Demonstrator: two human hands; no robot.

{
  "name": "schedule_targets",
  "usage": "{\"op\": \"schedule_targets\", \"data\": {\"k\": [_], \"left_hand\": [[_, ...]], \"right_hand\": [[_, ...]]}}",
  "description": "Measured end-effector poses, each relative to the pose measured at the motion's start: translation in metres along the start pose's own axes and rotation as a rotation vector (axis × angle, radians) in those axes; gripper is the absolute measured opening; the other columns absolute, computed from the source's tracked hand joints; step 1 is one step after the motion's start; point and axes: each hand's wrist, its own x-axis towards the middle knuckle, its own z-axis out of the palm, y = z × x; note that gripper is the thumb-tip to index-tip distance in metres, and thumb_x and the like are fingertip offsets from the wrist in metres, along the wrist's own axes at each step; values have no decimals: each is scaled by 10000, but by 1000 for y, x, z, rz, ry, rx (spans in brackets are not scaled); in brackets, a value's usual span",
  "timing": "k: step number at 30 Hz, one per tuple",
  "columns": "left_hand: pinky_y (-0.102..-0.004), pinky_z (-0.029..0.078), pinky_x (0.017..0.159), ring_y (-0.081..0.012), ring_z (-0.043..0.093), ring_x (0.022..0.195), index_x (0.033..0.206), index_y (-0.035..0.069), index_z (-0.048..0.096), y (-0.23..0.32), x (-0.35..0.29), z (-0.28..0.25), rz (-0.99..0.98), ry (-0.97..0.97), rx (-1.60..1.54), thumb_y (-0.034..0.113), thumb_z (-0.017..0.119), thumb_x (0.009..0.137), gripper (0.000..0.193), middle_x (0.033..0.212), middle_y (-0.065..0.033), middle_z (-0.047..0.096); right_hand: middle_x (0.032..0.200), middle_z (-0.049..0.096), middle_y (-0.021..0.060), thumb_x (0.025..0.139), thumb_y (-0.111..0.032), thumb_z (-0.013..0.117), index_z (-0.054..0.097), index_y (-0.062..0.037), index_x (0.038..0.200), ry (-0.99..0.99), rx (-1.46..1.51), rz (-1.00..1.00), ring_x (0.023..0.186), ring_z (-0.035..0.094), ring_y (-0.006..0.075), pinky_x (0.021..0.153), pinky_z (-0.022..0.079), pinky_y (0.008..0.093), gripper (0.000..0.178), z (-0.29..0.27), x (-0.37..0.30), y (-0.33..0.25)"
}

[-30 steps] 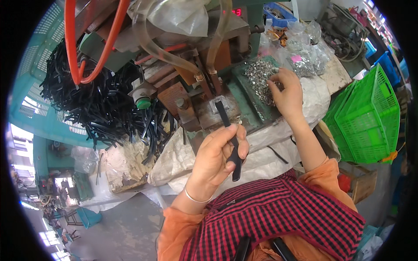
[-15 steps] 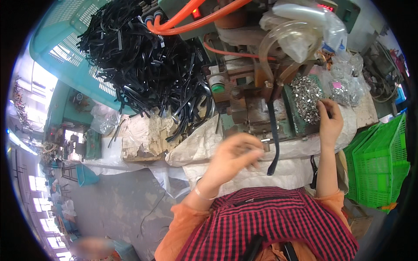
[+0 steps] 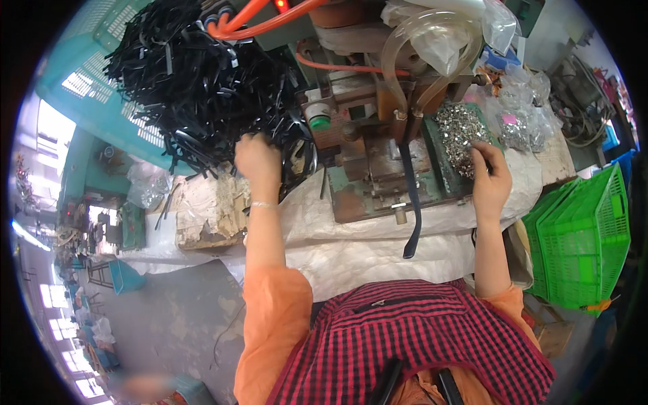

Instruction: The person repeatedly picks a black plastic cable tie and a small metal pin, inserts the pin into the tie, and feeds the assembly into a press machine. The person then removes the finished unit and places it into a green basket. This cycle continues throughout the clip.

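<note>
My left hand [image 3: 258,162] is at the near edge of a heap of thin black strips [image 3: 202,88] that look like spectacle temples. Its fingers curl down among them, and what they grip is hidden. On the right, my right hand [image 3: 491,177] has its thumb and forefinger drawn together at the edge of a pile of tiny metal pieces [image 3: 460,135]; any piece between the fingertips is too small to make out. Between my hands, one black spectacle temple [image 3: 411,202] hangs from the bench machine [image 3: 391,158], its bent end toward me. Neither hand touches it.
A teal basket [image 3: 88,101] stands behind the heap at left. Orange hoses [image 3: 270,25] and a clear tube [image 3: 391,47] curve over the machine. Bags of metal bits [image 3: 516,128] lie at back right. Green crates [image 3: 577,236] stand at the right, beside the cloth-covered bench [image 3: 337,253].
My left hand has moved left and away from me, from beside the hanging temple to the black heap. My right hand stays at the metal pieces. The whole view has shifted slightly.
</note>
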Motion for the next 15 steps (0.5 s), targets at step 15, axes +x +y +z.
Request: {"op": "schedule_targets", "data": {"k": [15], "left_hand": [[-201, 424, 513, -66, 608, 609, 904, 29, 643, 40, -47, -45, -320, -41, -1297, 199, 637, 1035, 214, 813, -32, 692]], "right_hand": [[1044, 722, 78, 866, -5, 730, 686, -4, 1092, -234, 319, -179, 983, 691, 169, 886, 533, 297, 231, 54, 4, -82]]}}
